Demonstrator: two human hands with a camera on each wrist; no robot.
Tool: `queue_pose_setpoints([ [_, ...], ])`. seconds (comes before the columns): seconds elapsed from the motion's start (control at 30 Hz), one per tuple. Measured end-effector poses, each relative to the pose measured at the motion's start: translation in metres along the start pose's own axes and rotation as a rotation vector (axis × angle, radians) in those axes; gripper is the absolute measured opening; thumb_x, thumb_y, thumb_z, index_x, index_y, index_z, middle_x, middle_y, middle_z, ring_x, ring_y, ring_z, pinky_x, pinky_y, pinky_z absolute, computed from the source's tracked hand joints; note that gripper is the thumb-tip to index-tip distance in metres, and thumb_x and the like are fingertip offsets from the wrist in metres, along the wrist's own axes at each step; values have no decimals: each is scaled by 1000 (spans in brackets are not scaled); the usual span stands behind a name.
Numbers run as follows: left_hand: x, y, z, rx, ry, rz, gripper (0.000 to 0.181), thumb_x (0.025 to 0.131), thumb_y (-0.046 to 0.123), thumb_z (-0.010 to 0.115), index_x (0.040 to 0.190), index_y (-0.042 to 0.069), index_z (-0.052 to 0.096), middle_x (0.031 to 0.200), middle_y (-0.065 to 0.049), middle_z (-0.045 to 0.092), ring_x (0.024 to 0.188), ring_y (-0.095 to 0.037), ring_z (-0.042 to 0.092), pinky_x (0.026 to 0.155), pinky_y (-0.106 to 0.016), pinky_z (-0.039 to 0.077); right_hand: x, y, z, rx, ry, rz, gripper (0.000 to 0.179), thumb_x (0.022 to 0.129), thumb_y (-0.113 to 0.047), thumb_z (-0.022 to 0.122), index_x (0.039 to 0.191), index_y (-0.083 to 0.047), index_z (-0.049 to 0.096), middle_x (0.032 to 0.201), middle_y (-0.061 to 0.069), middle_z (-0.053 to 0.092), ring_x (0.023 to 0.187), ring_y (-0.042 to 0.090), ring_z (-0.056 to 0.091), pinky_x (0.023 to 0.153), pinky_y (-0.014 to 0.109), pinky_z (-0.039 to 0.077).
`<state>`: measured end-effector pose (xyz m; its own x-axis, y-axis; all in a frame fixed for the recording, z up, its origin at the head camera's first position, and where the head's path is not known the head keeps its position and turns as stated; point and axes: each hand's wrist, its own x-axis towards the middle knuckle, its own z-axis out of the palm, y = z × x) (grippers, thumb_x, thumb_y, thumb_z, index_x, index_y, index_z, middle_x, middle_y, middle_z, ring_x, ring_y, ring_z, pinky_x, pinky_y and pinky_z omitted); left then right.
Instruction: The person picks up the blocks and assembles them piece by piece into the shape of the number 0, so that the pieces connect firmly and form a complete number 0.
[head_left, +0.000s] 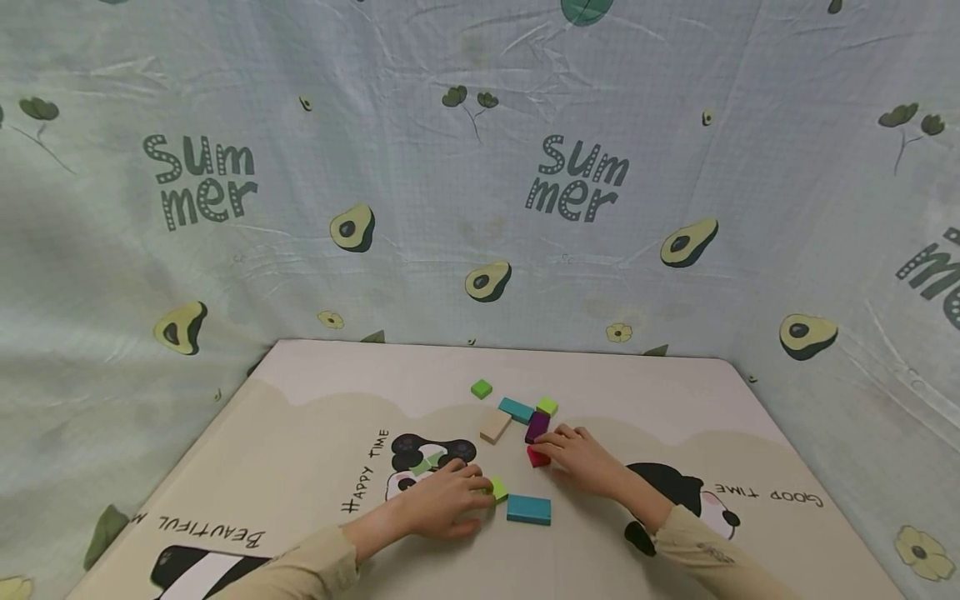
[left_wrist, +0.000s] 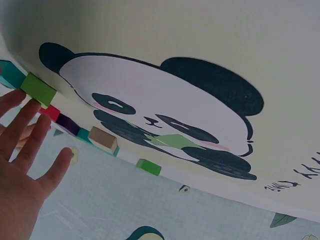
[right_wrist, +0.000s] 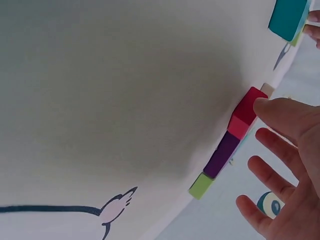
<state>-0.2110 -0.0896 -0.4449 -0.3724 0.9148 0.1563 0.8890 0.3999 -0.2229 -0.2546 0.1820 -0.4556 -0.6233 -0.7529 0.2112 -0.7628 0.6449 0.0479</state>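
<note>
My left hand (head_left: 450, 502) is over the table with its fingers spread, and its fingertips touch a green block (head_left: 498, 490). Close to it on the near side lies a blue-teal block (head_left: 528, 509). At the near end of a row, my right hand (head_left: 583, 460) holds a red block (head_left: 537, 457); its thumb (right_wrist: 270, 111) lies against the block in the right wrist view, and the index finger is hidden there. The other fingers are spread apart. Beyond the red block come a purple block (head_left: 537, 427) and a yellow-green block (head_left: 547, 407).
Left of the purple block are a second teal block (head_left: 517, 409) and a beige wooden block (head_left: 495, 426). Farther back sits another green block (head_left: 482, 389). The table (head_left: 315, 400) has printed pandas and lettering. A patterned curtain (head_left: 420, 183) hangs behind.
</note>
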Motion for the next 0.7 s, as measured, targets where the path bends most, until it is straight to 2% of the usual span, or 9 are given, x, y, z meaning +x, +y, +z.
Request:
queue_pose_setpoints([
  [0.1, 0, 0, 0, 4, -6, -2, 27, 84, 35, 55, 108, 24, 61, 108, 7, 60, 98, -10, 50, 83, -29, 39, 2, 3, 3, 13, 0, -13, 41, 78, -15, 67, 117, -14, 56, 113, 4, 59, 100, 22, 47, 81, 41, 42],
  [0.23, 1, -1, 1, 3, -13, -7, 27, 84, 36, 55, 108, 24, 60, 108, 7, 60, 98, -10, 50, 83, -29, 39, 5, 5, 5, 13, -59, 14, 40, 79, -14, 66, 117, -19, 56, 113, 2, 59, 101, 21, 47, 83, 41, 41],
  [0.47, 1, -2, 2, 12, -15, -4, 27, 84, 36, 55, 109, 25, 60, 108, 7, 60, 98, -9, 50, 82, -29, 39, 7, 5, 3, -42, -82, 20, 29, 79, -18, 65, 107, -25, 61, 102, 0, 56, 98, 21, 47, 82, 41, 41],
  [0.7, 1, -1, 3, 15, -10, 0, 28, 84, 36, 55, 110, 25, 60, 108, 7, 60, 99, -9, 50, 81, -28, 39, 6, 6, 2, -61, -109, 15, 35, 78, -18, 67, 111, -25, 61, 103, 1, 56, 98, 19, 46, 83, 40, 41],
])
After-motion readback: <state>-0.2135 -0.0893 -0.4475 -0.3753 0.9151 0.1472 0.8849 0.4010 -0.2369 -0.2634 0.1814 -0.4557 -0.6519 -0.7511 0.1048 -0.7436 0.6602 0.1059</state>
